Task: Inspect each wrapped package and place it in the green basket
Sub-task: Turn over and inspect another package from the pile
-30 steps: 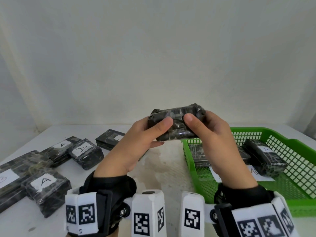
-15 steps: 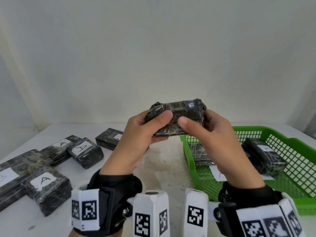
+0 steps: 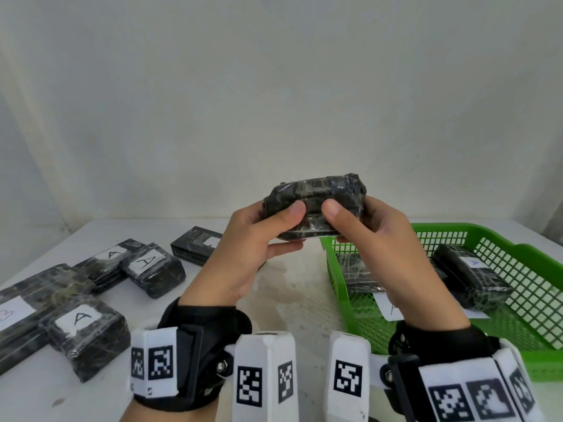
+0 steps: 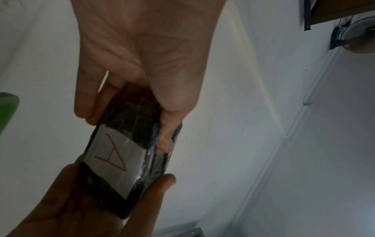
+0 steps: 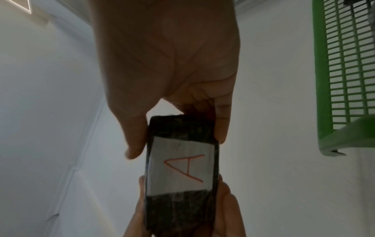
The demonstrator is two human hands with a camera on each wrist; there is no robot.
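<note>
A dark, film-wrapped rectangular package (image 3: 315, 208) is being held in the air above the white table (image 3: 292, 300), at 12 o'clock from the wrists. It is being gripped at its left end by the left hand (image 3: 243, 254) and at its right end by the right hand (image 3: 393, 257), thumbs on the near face. A white label with a red letter A (image 5: 183, 167) is being turned away from the head camera. The green mesh plastic basket (image 3: 518, 354), at 3 o'clock, is holding other wrapped packages (image 3: 469, 278). More labelled packages (image 3: 88, 333) are lying at 9 o'clock.
</note>
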